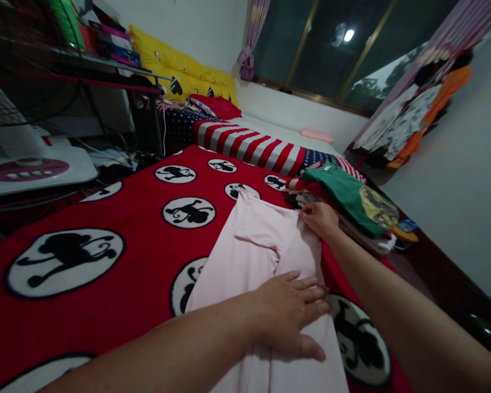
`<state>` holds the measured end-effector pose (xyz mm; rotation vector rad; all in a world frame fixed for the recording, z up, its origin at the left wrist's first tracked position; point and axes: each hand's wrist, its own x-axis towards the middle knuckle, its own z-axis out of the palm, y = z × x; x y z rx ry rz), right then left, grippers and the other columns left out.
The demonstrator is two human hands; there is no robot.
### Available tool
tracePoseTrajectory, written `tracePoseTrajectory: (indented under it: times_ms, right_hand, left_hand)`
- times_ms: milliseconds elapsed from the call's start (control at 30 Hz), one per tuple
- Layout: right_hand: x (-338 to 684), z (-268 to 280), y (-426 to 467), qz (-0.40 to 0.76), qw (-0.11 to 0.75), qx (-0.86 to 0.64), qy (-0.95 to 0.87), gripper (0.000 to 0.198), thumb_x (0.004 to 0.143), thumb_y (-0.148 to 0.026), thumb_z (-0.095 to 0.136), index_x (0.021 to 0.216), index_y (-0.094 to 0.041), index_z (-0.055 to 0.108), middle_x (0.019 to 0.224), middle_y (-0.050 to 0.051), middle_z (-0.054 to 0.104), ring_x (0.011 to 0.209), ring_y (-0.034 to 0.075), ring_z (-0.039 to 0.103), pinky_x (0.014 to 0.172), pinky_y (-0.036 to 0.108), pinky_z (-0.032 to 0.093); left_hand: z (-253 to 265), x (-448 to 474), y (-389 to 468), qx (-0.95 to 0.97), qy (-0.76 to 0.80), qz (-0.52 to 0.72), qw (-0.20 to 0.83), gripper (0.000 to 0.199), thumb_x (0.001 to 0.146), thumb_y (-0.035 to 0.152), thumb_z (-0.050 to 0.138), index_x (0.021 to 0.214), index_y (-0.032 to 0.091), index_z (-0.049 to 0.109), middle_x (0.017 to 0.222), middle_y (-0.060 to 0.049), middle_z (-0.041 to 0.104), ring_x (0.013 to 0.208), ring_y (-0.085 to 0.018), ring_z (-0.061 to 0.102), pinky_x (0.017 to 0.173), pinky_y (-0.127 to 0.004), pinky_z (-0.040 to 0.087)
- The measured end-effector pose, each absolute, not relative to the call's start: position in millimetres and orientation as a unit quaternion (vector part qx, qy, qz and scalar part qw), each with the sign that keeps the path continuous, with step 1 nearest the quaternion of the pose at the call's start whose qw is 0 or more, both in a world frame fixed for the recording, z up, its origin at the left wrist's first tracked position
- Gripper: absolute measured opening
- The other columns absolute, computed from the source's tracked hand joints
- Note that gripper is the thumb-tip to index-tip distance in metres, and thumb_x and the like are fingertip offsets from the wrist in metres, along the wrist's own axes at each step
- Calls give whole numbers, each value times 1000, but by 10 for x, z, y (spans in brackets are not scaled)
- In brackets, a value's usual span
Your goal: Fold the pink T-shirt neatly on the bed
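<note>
A pale pink garment (225, 278) with a short sleeve folded inward lies along the red blanket (139, 273); its lower end runs out of the picture. My left hand (290, 314) rests flat on the garment's middle, fingers spread, with nothing held. At the far right corner of the garment, my right hand (321, 218) has thumb and fingers pinched on its edge. Just beyond that hand is a pile of folded clothes, topped by a green shirt (339, 191) with a yellowish print.
Behind the blanket stands a bed with a stars-and-stripes cover (249, 142) and a yellow headboard (180, 65). A white fan base (36, 164) and a cluttered desk (106, 73) are on the left. Clothes (417, 120) hang by the window at right.
</note>
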<state>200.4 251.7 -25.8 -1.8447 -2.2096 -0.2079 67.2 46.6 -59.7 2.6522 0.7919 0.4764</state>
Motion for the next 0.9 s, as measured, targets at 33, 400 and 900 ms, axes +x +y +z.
tracePoseTrajectory:
  times_ms: [33,400,900]
  right_hand:
    - [1990,-303,2524,-72,155,-636,-752,24,78,-34,57,91,-23,73,91,8,73,87,24,65,66,27,42]
    - [2069,-460,2374,78,169,-556,-810,41,80,-21,58,120,-13,55,98,9,69,84,18,64,77,27,48]
    - [3008,-652,-192,112,238,-368,-892,34,92,-18,48,125,-24,48,131,11,51,122,21,49,101,38,44]
  left_hand:
    - [-591,674,466,932,278,165,165,71,90,55,46,143,10,35,152,-15,30,143,-26,19,117,-45,13]
    - [-639,654,613,913,222,222,261,65,80,46,65,132,9,52,143,-19,43,137,-34,32,114,-51,18]
    - [-442,217,641,678,369,496,399,24,79,19,58,99,11,70,100,-14,70,89,-20,66,76,-31,52]
